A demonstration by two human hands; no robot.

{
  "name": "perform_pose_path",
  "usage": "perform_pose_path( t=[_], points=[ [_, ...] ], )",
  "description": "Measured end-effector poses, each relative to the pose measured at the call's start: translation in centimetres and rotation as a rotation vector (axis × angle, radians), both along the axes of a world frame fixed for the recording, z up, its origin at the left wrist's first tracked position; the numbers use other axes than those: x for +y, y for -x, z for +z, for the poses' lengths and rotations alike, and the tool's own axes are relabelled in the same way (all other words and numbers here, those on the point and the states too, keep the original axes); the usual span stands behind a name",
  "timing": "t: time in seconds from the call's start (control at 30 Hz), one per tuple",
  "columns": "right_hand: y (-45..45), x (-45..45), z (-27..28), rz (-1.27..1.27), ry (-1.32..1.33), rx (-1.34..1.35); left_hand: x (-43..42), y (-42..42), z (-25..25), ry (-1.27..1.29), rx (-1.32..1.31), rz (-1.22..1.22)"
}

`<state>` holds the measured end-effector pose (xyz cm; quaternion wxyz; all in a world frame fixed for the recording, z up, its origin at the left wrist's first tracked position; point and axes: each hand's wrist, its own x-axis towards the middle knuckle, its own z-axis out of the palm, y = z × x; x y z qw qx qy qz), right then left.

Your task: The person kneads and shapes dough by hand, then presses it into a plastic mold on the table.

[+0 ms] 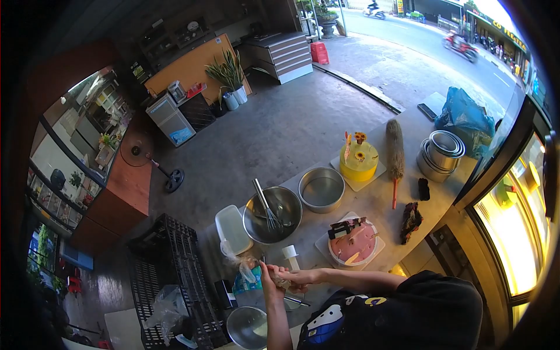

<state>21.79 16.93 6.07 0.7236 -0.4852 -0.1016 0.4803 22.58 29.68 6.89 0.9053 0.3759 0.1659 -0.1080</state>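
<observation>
My left hand (270,282) and my right hand (299,278) meet over the near edge of the table. Their fingers are closed around a crumpled clear plastic bag (282,282), whose contents I cannot make out. More clear plastic (242,261) lies just beyond my left hand, by a teal packet (249,280). A white cylinder-like item (290,255) is close behind my right hand. Below the hands a thin metal rod (297,301) sticks out. A steel bowl (247,328) sits beside my left forearm.
A steel bowl (256,224) holds a whisk (265,207). Around it are a plastic tub (232,227), a round pan (321,189), a pink cake (354,248) and a yellow cake (358,167). Stacked tins (441,156) stand farther right. A black crate (169,280) is at left.
</observation>
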Motion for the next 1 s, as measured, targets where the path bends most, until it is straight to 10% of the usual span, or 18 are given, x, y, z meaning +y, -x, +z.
perform_pose_path(
  t=[0.17, 0.43, 0.67, 0.73, 1.0],
  points=[
    [-0.8, -1.5, 1.8, 0.185, 0.359, -0.353, 0.1, -0.2, 0.3, 0.118, 0.004, 0.213],
    [-0.9, -2.3, 3.8, 0.194, 0.154, -0.474, -3.3, 2.6, 5.3, -0.057, -0.151, 0.340],
    [-0.9, -1.8, 3.6, -0.021, -0.215, -0.432, -3.0, 3.5, 5.9, -0.341, -0.552, 0.080],
    [-0.9, -1.6, 4.3, -0.018, -0.215, -0.546, -2.5, 3.6, 5.9, -0.876, -0.731, 0.044],
    [0.1, -0.5, 5.2, -0.073, -0.001, -0.848, -2.1, 2.6, 7.7, -1.068, -0.955, -0.119]
  ],
)
